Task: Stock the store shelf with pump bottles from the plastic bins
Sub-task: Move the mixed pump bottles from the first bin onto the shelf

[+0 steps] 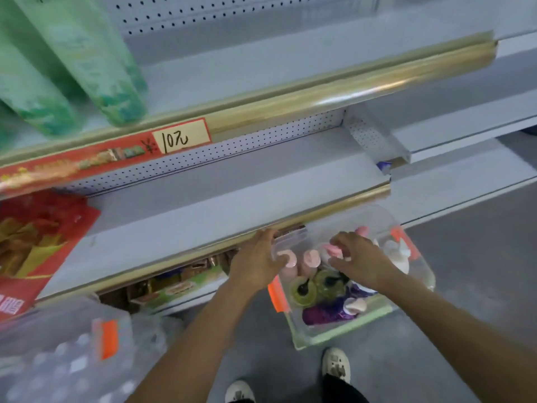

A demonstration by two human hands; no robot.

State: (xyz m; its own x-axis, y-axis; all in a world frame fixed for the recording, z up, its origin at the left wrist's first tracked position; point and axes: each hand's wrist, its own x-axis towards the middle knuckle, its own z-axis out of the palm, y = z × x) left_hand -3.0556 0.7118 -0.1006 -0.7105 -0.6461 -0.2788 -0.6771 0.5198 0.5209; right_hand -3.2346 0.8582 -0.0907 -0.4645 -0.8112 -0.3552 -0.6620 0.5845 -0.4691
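both my hands are down at the clear plastic bin (418,274) on the floor, below the empty middle shelf (203,199). the pink pump bottles (311,258) stand upright in the bin's far-left part, long axis roughly vertical, tops pointing up at me — so the pick looks like a straight top-down reach. my left hand (261,258) is at the bin's left rim, fingers curled loosely, thumb touching or just over the nearest pink cap; can't tell if it grips the rim, the cap or nothing. my right hand (356,258) hovers over the bin's middle, fingers half curled and spread, fingertips right at a pink pump head (331,249) — looks like it's about to pinch, but i can't tell if it has hold. the right hand is nearer that pump head, the left nearer the two caps by the rim. green round bottles (315,285) sit just behind the pink ones toward me, purple stuff (328,311) lower in the bin. the shelf is up and left of both hands, so the lift goes up and away from me. green packs (72,62) on the top shelf, a second bin (58,353) at my left.
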